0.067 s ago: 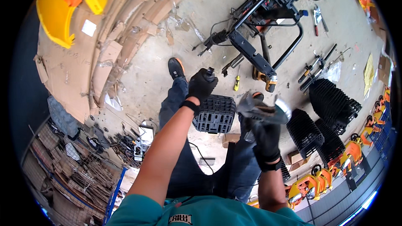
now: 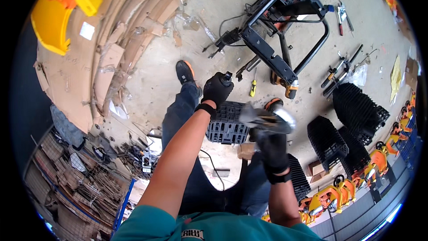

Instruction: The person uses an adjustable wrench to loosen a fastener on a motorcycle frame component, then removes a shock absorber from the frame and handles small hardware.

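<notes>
My left hand [image 2: 217, 90], in a black glove, is closed round a short black cylindrical piece [image 2: 226, 77] whose round end sticks out at the top. Below that hand a black slotted plastic basket [image 2: 226, 127] stands between my legs. My right hand [image 2: 273, 151], also gloved in black, grips what looks like a hammer [image 2: 267, 122]. Its grey head with a shiny round end is smeared by motion and covers the basket's right edge. Most of its handle is hidden in the glove.
Ahead on the floor stands a black tubular frame [image 2: 263, 49], with a yellow-and-black power tool [image 2: 289, 88] and a yellow-handled screwdriver [image 2: 253, 88] near it. Stacked black baskets [image 2: 327, 143] stand at right. Flattened cardboard [image 2: 67, 87] lies at left, with loose parts [image 2: 145, 158] nearer me.
My right hand and the hammer have swung left toward the basket. My left hand stays closed on the black piece, shifted slightly right in the picture.
</notes>
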A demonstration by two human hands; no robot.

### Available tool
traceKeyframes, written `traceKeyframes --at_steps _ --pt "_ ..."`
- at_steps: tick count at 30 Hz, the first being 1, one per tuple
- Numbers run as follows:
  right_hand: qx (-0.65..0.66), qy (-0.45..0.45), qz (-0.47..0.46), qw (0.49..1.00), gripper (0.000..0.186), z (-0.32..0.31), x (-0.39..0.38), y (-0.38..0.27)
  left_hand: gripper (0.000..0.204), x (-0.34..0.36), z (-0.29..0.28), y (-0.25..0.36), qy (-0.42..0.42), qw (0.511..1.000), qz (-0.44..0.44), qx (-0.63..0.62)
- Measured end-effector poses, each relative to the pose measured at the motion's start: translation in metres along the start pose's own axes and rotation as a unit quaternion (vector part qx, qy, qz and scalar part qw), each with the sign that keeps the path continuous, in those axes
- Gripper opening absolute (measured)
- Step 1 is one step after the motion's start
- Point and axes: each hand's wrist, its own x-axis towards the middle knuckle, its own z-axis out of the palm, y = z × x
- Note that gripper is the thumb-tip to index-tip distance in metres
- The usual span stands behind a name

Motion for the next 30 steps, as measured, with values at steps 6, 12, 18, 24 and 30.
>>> traceKeyframes --at_steps 6,12,18,24,30 --pt "0.142 -0.017 0.038 0.989 0.026 0.021 0.065 0.191 0.037 0.071 0.078 -0.091 -0.052 0.989 -0.009 0.138" --pt "0.151 0.018 0.086 0.985 0.026 -0.004 0.137 0.272 0.045 0.131 0.159 -0.168 -0.141 0.944 -0.047 0.294" --pt "0.242 0.007 0.015 0.97 0.029 -0.012 0.211 0.288 0.046 0.152 0.202 -0.179 -0.104 0.952 -0.053 0.282" --pt "0.252 -0.013 -0.047 0.966 0.026 -0.005 0.234 0.291 0.049 0.168 0.199 -0.184 -0.131 0.934 -0.002 0.332" --pt "0.271 -0.033 -0.075 0.959 0.022 0.006 0.218 0.28 0.04 0.218 0.139 -0.192 -0.145 0.751 0.269 0.585"
